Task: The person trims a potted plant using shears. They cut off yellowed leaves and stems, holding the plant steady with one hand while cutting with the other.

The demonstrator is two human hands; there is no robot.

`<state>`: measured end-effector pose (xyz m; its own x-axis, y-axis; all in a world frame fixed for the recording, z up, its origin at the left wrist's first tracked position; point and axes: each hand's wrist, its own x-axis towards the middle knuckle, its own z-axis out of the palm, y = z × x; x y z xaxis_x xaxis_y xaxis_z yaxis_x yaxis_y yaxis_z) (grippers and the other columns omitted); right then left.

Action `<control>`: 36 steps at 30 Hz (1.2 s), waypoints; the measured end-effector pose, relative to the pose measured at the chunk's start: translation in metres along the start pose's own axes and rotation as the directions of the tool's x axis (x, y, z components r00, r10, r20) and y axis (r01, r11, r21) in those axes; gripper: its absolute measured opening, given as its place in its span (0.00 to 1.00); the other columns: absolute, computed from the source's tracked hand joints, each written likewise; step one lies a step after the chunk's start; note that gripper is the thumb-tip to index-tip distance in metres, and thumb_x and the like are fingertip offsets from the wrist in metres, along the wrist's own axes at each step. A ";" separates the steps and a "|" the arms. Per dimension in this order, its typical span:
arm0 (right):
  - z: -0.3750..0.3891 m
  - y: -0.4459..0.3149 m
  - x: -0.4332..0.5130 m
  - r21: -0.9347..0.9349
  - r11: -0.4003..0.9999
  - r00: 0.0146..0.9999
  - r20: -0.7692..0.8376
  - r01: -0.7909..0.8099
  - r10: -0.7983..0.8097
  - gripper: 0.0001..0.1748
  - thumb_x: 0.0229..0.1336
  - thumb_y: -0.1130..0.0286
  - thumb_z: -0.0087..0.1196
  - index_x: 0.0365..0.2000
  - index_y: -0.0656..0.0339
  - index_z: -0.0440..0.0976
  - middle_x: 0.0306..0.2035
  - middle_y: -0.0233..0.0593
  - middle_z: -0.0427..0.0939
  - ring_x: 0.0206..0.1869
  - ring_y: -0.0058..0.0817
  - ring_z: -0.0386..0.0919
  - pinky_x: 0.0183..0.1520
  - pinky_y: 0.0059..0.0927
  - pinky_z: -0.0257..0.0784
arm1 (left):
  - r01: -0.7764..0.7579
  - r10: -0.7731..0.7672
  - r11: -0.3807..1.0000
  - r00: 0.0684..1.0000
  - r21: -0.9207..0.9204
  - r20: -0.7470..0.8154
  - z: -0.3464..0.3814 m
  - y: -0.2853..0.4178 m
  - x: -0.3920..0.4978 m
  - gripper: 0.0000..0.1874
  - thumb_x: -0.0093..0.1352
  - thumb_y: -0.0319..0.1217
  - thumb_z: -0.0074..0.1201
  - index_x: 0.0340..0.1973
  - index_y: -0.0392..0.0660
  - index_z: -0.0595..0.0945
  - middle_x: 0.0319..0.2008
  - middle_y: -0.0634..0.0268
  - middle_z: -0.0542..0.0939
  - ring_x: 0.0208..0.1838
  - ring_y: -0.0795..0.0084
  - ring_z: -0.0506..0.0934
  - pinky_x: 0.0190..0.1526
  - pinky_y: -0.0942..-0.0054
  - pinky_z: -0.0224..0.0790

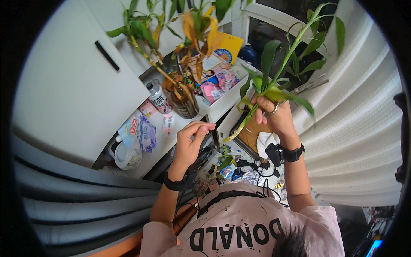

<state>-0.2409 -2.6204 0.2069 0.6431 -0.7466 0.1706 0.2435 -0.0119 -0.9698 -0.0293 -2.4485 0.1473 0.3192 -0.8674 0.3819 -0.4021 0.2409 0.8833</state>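
Note:
My right hand (269, 112) grips a green lucky bamboo stalk (282, 66) with long leaves. The stalk leans, its leafy top to the upper right and its pale bare end (232, 136) pointing down left. The same hand has the metal loop of a pair of scissors (273, 108) at its fingers; the blades stick out to the right behind the leaves. My left hand (192, 138) hangs empty beside the cabinet top, loosely curled, apart from the stalk. Ahead of it, a brown glass vase (185, 107) holds more bamboo stalks (157, 66), some leaves yellowed.
A labelled bottle (159, 98), a detergent pouch (138, 131) and a white tub (127, 156) stand on the white cabinet top (165, 144). A white bin (224, 96) holds packets. Below lies a cluttered floor (237, 170). A white curtain (350, 128) hangs close to my right arm.

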 end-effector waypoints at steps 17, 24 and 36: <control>0.112 0.028 0.032 -0.411 0.671 0.743 0.586 0.617 -0.324 0.15 0.45 0.86 0.61 0.38 0.72 0.79 0.37 0.53 0.79 0.38 0.52 0.79 0.43 0.43 0.76 | -0.142 0.114 0.979 0.977 -0.150 -0.178 -0.056 0.066 0.029 0.15 0.67 0.27 0.67 0.48 0.37 0.84 0.39 0.64 0.85 0.40 0.76 0.80 0.44 0.78 0.71; 0.125 0.047 0.049 -0.163 0.946 0.835 0.527 0.280 -0.157 0.08 0.60 0.87 0.54 0.39 0.75 0.80 0.31 0.45 0.82 0.28 0.24 0.82 0.29 0.28 0.79 | 0.133 -0.051 0.977 0.903 0.165 -0.427 -0.107 0.081 0.003 0.09 0.75 0.33 0.58 0.38 0.41 0.84 0.24 0.69 0.80 0.20 0.84 0.73 0.21 0.83 0.62; 0.162 0.088 0.180 -0.603 0.664 0.876 0.133 0.443 -0.465 0.13 0.59 0.73 0.66 0.43 0.69 0.81 0.23 0.40 0.81 0.23 0.23 0.79 0.26 0.29 0.72 | 0.102 0.011 0.980 0.833 0.173 -0.553 -0.146 0.077 -0.018 0.07 0.74 0.29 0.59 0.41 0.36 0.82 0.28 0.66 0.81 0.27 0.82 0.77 0.22 0.81 0.68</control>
<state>0.0134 -2.6482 0.1808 0.5463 -0.5598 0.6230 0.0092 -0.7398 -0.6728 0.0596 -2.3503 0.2483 0.7361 -0.4792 0.4781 -0.5100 0.0718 0.8572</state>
